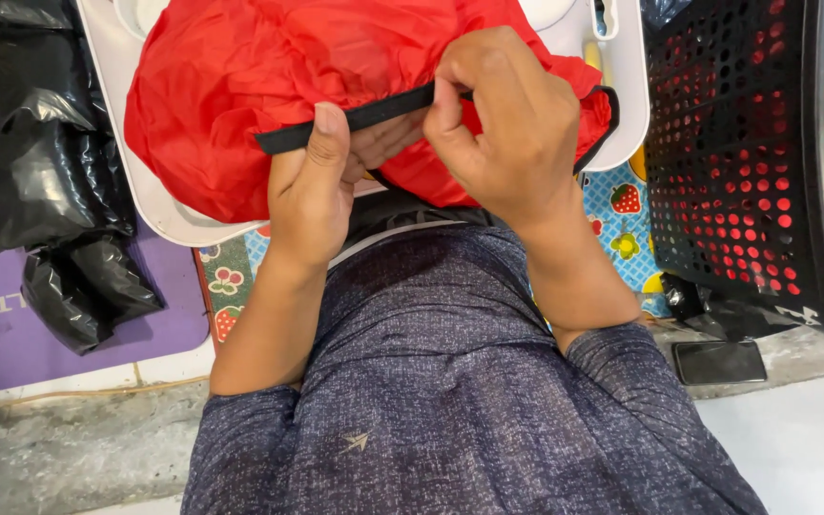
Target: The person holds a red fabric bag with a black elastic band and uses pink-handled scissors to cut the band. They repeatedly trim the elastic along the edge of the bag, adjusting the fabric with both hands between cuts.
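Nearest, low in the frame, sits the person's speckled grey shirt (450, 381). Higher, red fabric (240, 86) covers the white tray (135, 162). Both hands, left hand (312, 186) and right hand (507, 124), pinch its black strap (374, 114) at upper centre; attachment seems unfinished.

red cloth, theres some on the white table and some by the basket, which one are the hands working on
The big red cloth bunched on the white table. Both the left hand and right hand pinch its black strap; the red cloth behind the black basket lies untouched.

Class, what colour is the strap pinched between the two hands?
Black, a flat fabric strap against bunched red cloth; the head view shows it.
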